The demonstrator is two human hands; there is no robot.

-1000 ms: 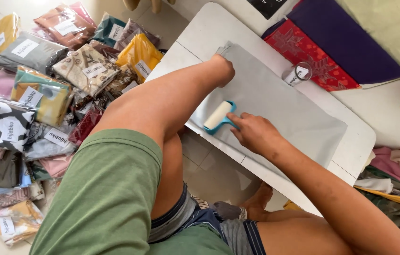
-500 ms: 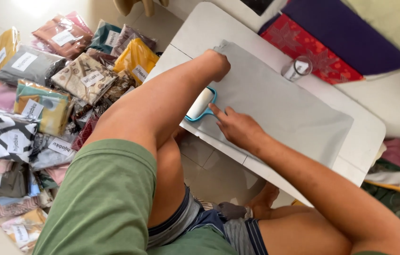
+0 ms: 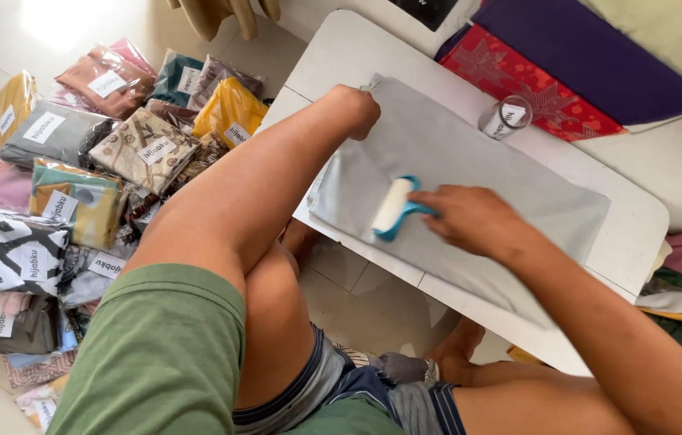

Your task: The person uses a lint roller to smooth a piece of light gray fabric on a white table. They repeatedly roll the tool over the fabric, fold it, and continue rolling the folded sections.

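A grey cloth (image 3: 470, 173) lies spread flat on a low white table (image 3: 631, 234). My right hand (image 3: 474, 219) grips the blue handle of a white lint roller (image 3: 393, 208), which rests on the near left part of the cloth. My left hand (image 3: 354, 109) is closed in a fist and presses down on the cloth's far left corner, with my left arm stretched across from the green sleeve (image 3: 155, 354).
A small clear jar with a label (image 3: 505, 118) stands on the table past the cloth. Red patterned fabric (image 3: 530, 80) and purple fabric (image 3: 590, 52) lie at the table's far side. Several bagged folded fabrics (image 3: 75, 161) cover the floor to the left.
My right hand has moved the lint roller from the cloth's left edge back to the right along its near side. The left fist has stayed on the corner.
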